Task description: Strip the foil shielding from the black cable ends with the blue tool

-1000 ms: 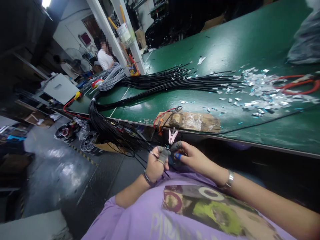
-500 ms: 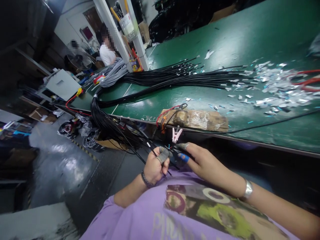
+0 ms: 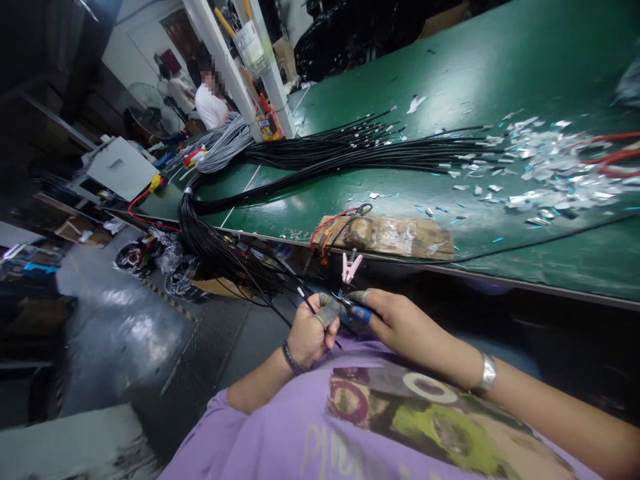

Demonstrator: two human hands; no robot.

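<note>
My left hand [image 3: 310,333] is curled into a fist around a thin black cable [image 3: 320,325], its thumb in a grey finger cot. My right hand [image 3: 395,323] meets it from the right, pinching a small blue-handled tool [image 3: 357,312] at the cable's end. Both hands hover in front of my purple shirt, just below the table's edge. A pink clip [image 3: 350,266] hangs from that edge right above them. The big bundle of black cables [image 3: 210,247] drops off the table to the left of my hands.
The green table [image 3: 500,60] carries the black cable bundle, a taped block [image 3: 395,235] with red wires, scattered shiny scraps [image 3: 540,173] and red-handled pliers [image 3: 615,157]. Grey cables [image 3: 225,147] lie by a white post [image 3: 220,60]. A person in white sits far back.
The view has shifted slightly. My hands stay together at the cable end, with the right hand's fingers drawn a little closer to the left thumb.
</note>
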